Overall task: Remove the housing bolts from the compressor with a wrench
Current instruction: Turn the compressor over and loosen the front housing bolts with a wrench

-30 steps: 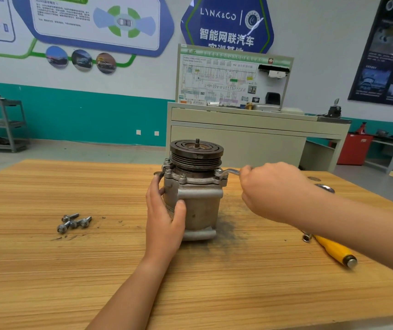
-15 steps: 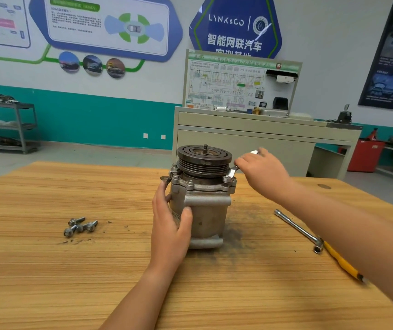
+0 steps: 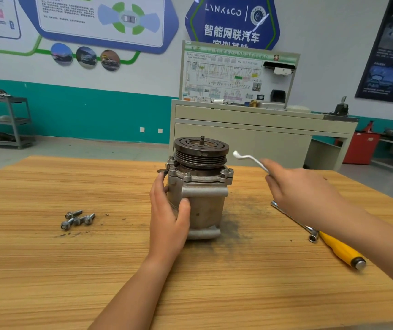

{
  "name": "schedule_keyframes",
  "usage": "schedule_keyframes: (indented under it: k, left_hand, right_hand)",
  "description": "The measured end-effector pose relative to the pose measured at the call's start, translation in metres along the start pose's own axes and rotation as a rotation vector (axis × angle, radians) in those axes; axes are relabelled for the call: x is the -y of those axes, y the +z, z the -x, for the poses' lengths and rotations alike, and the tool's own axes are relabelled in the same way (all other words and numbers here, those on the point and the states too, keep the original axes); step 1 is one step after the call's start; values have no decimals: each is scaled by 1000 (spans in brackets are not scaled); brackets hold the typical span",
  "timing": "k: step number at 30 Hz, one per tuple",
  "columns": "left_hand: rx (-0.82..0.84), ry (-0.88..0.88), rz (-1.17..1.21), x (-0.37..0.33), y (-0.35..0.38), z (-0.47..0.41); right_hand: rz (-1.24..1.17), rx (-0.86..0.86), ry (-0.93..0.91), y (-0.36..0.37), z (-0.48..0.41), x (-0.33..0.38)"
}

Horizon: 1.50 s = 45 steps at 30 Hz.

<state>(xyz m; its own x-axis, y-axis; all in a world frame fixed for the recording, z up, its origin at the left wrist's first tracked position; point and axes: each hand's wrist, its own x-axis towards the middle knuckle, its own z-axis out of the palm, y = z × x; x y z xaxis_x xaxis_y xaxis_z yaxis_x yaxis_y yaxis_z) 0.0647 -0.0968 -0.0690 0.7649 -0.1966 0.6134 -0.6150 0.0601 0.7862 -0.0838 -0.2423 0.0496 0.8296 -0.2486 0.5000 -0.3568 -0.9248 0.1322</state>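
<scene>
The compressor [image 3: 200, 194] stands upright mid-tabletop [image 3: 71, 270], pulley on top, flange bolts [image 3: 187, 174] seated. The left hand [image 3: 167, 217] grips its body from 9 o'clock, fingers [image 3: 159, 184] curled round it. At 3 o'clock the right hand [image 3: 302, 194] holds the wrench [image 3: 250, 159] lifted clear of the pulley. Loose bolts [image 3: 77, 219] lie well out at 9 o'clock, and a yellow-handled tool [image 3: 340, 251] lies at 4 o'clock.

Head camera looks forward and down, close over the wooden table [image 3: 48, 270].
</scene>
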Motion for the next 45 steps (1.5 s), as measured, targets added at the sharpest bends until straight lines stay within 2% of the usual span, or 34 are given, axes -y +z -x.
schedule_keyframes:
  k: [7, 13, 23, 32, 36, 38, 40, 45]
  left_hand:
    - [-3, -15, -15, 1, 0, 0]
    - [1, -24, -24, -1, 0, 0]
    - [12, -34, -35, -3, -1, 1]
    - [9, -25, -30, 0, -1, 1]
    - [-14, -8, -24, 2, 1, 0]
    - [-21, -4, -23, 5, 1, -1]
    - [-23, -5, -19, 6, 1, -2]
    - [-26, -14, -8, 6, 1, -4]
  right_hand:
    - [175, 100, -5, -4, -4, 18]
    - [429, 126, -152, -15, -13, 26]
    - [605, 170, -303, -23, -23, 27]
    - [450, 133, -288, -3, -32, -8]
    - [407, -51, -256, 20, -52, -16]
    - [285, -198, -276, 33, -62, -15]
    - [160, -271, -288, 44, -70, -8]
    - [135, -202, -202, 64, -92, 1]
